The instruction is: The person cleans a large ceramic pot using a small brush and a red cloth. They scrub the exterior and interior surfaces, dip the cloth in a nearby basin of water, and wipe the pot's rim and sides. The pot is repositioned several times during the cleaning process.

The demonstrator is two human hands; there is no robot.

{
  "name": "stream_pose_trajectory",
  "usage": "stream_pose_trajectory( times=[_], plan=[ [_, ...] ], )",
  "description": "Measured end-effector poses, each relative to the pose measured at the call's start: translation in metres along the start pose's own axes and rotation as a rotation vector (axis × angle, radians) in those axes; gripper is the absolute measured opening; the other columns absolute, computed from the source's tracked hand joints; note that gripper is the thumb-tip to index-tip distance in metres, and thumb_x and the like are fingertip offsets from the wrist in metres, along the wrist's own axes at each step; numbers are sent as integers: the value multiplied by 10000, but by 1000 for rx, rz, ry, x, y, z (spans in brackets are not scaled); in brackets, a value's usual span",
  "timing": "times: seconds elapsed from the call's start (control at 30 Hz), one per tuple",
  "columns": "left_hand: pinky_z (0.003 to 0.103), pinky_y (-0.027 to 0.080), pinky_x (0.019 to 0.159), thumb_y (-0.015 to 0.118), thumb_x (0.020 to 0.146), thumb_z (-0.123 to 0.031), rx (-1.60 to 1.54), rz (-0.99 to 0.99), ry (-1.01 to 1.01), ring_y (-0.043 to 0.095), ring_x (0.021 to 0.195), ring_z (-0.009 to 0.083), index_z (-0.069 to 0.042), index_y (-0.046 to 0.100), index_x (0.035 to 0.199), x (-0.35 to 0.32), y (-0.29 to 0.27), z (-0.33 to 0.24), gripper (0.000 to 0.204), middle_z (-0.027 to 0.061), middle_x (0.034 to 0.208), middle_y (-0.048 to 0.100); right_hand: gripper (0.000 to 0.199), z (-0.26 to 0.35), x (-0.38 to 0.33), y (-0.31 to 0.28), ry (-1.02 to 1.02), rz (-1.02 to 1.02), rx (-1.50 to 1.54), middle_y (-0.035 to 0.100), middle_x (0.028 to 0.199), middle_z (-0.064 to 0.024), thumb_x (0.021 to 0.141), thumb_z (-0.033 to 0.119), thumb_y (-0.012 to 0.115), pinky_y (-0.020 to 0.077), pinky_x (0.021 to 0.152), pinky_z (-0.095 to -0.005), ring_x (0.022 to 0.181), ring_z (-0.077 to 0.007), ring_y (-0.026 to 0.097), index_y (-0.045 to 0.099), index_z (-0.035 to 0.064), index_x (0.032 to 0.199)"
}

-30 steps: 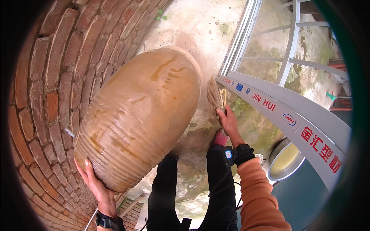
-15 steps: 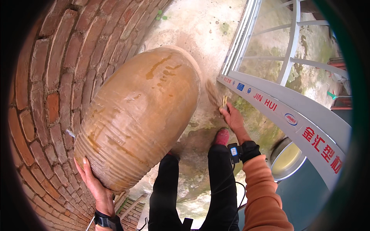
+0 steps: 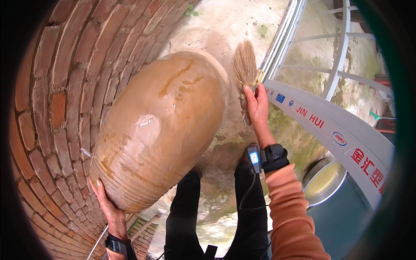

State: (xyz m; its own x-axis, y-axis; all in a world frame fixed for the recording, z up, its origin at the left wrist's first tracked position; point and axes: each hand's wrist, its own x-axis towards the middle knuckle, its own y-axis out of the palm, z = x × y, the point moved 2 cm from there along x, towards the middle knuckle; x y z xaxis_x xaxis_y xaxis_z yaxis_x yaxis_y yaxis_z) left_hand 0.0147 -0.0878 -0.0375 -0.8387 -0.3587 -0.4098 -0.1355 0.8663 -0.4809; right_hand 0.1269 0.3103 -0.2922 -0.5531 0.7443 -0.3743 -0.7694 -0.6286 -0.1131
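A big brown clay jar lies tilted between me and the brick wall, its surface wet and shiny, with ridges around the near end. My left hand grips that ridged near end from the left; some of its fingers are hidden behind the jar. My right hand is closed around the bound handle of a straw whisk broom. The bristles point away from me, right of the jar's far end and apart from it.
A brick wall runs along the left. On the right stands a white metal frame with bars. Below it a metal basin holds yellowish liquid. The concrete floor is stained and damp. My legs are close to the jar.
My right hand has moved farther from me with the whisk broom, whose bristles now point away and stand clear of the jar. My left hand keeps its hold on the jar.
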Motion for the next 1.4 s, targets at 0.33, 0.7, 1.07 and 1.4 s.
stream_pose_trajectory(
  times=[0.33, 0.7, 1.07, 1.4],
  plan=[
    [366, 283, 1045, 478, 862, -561, -258, 63, -280, 372, 1248, 229, -98, 339, 1373, 51, -65, 99, 703, 58, 1384, 387, 426, 29, 2, 64, 331, 434, 72, 644, 817, -89, 731, 192, 748, 499, 589, -275, 684, -145, 609, 560, -75, 1005],
    [365, 298, 1039, 480, 873, -532, -489, -17, -357, 390, 1236, 228, -63, 342, 1364, 82, -97, 201, 693, 77, 1369, 401, 314, 11, -51, 92, 311, 312, -3, 645, 913, -62, 758, 85, 709, 497, 714, -279, 790, -138, 601, 589, -32, 1023],
    [348, 323, 1021, 504, 883, -473, -401, -19, -306, 420, 1209, 210, -57, 385, 1338, 99, -100, 194, 628, 72, 1331, 441, 302, 22, -56, 102, 306, 337, -33, 641, 924, -54, 767, 94, 708, 514, 689, -283, 774, -134, 608, 588, 0, 1028],
    [354, 350, 1005, 486, 893, -477, -381, 44, -389, 439, 1198, 216, -58, 383, 1340, 130, -106, 210, 621, 81, 1325, 452, 230, 25, -69, 124, 229, 318, -187, 659, 760, -34, 759, 155, 723, 473, 555, -259, 620, -83, 575, 649, -19, 890]
  ],
)
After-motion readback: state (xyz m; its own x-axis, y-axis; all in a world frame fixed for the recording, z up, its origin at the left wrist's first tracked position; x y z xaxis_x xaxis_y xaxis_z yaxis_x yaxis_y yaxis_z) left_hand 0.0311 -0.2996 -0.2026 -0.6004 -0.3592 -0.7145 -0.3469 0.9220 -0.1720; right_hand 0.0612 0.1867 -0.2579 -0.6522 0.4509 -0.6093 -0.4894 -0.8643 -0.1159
